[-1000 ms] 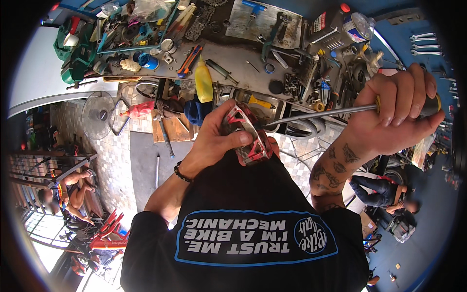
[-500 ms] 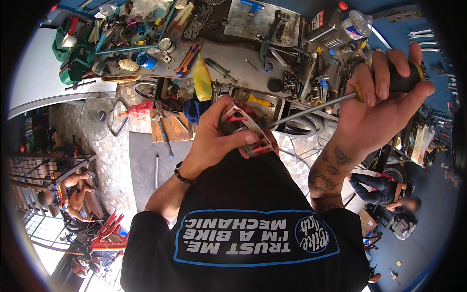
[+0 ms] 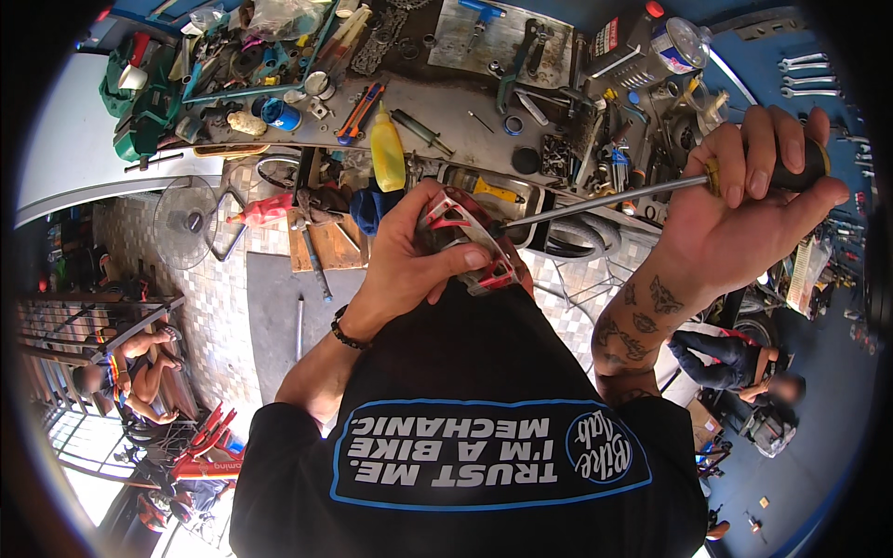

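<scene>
Reviewer: Begin nearest the body.

Inspector: Black cotton T-shirt (image 3: 446,363) with a blue-outlined print panel. Held up before it is a red-and-silver, open-framed metal part (image 3: 456,216), pedal-like in form.

Reviewer: How is it secured?

Inspector: By the left hand (image 3: 405,246). Thumb lies across the near face, fingers bent behind it; little gap, firm hold. Judged purpose: to brace the piece, leaving its right side exposed.

Reviewer: And the right hand (image 3: 735,200)?

Inspector: Raised to the right, fingers curled over a black-and-yellow, thick-handled screwdriver (image 3: 605,202) with a long steel shaft, thumb extended along the grip. The grasp looks looser than the left's, presumably to let the handle roll. The shaft slopes down leftward and its tip meets the part's right side; whether it is seated cannot be told.

Reviewer: Beyond the hands?

Inspector: A flat, yellow-handled tool (image 3: 499,191) lies in a metal drawer below the bench edge. A yellow, translucent squeeze bottle (image 3: 387,153) is at the near edge of the grey metal workbench (image 3: 442,98), likely for easy reach.

Reviewer: Farthest?

Inspector: Silver steel wrenches (image 3: 807,80) in a row on the blue wall at right, apparently arranged for quick selection.
</scene>
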Motion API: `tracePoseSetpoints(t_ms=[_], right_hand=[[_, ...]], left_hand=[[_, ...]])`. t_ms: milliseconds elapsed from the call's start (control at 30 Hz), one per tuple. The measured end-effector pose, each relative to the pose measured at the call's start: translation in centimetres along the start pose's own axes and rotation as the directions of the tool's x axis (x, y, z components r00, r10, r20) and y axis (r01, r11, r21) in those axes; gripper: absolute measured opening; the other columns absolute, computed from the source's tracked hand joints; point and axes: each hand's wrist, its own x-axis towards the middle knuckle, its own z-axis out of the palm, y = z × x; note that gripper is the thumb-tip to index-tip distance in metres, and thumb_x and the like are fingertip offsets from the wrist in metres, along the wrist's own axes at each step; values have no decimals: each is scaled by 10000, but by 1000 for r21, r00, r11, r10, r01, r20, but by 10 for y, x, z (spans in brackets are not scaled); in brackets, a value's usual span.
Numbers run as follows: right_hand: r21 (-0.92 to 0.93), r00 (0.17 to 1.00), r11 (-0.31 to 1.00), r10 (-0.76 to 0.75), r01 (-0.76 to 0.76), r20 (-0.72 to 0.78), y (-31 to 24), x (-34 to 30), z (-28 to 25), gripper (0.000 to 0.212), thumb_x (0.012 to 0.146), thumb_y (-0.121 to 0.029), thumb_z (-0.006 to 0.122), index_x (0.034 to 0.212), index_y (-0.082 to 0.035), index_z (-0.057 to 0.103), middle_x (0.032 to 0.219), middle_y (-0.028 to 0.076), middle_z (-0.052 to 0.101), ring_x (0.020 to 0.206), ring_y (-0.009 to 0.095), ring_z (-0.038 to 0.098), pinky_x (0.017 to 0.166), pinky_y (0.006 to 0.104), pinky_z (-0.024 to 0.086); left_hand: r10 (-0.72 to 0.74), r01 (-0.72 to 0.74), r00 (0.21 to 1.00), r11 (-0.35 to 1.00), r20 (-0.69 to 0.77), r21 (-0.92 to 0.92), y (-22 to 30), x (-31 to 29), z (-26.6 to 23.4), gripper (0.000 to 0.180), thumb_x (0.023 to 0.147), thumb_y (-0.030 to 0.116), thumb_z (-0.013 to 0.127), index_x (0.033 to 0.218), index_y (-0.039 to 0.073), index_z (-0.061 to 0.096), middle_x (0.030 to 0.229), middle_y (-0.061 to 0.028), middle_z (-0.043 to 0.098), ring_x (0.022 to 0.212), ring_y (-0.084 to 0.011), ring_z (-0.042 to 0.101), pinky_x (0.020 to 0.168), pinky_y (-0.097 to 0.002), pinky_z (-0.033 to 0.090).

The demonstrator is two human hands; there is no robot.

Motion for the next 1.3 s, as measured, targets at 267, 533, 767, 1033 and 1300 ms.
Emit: tracePoseSetpoints(t_ms=[267,533,767,1033,1300], right_hand=[[-24,997,997,74,-74,-7,6,2,16,580,1080,-428,554,1366,71,484,1047,89,494,787,156,443,661,292,425],[231,879,903,249,-363,407,6,28,13,524,1084,-302,542,1355,134,436,1185,150,477,892,201,463,831,372,441],[-169,988,975,137,-147,-69,0,17,7,571,1050,-376,625,1306,106,458,1170,132,473,927,171,452,841,335,421],[33,973,973,228,-229,21,-1,22,12,672,983,-360,744,1335,116,427,1185,141,492,882,168,483,797,322,436],[101,932,950,264,-296,249,7,24,23,704,1025,-377,685,1404,149,408,1196,132,499,913,150,529,789,347,456]], left_hand=[[8,-8,1000,1000,-2,4,-2,-1,1,409,874,45,835,1173,31,557,941,-35,705,518,-27,549,361,-189,394],[-6,6,999,1000,-34,17,-1,-4,-2,409,876,44,833,1189,27,570,934,-24,706,522,-20,541,364,-185,389],[-5,5,1000,1000,-27,5,-2,-3,-3,401,874,44,835,1170,34,564,915,-15,691,520,-21,539,361,-189,387],[-14,15,999,1000,-31,1,-2,-4,-3,395,869,39,835,1155,38,563,919,-15,684,529,-26,544,359,-191,395],[-32,32,999,999,-30,0,-3,-4,-5,400,859,39,845,1141,42,560,913,-10,675,533,-29,547,362,-192,401]])
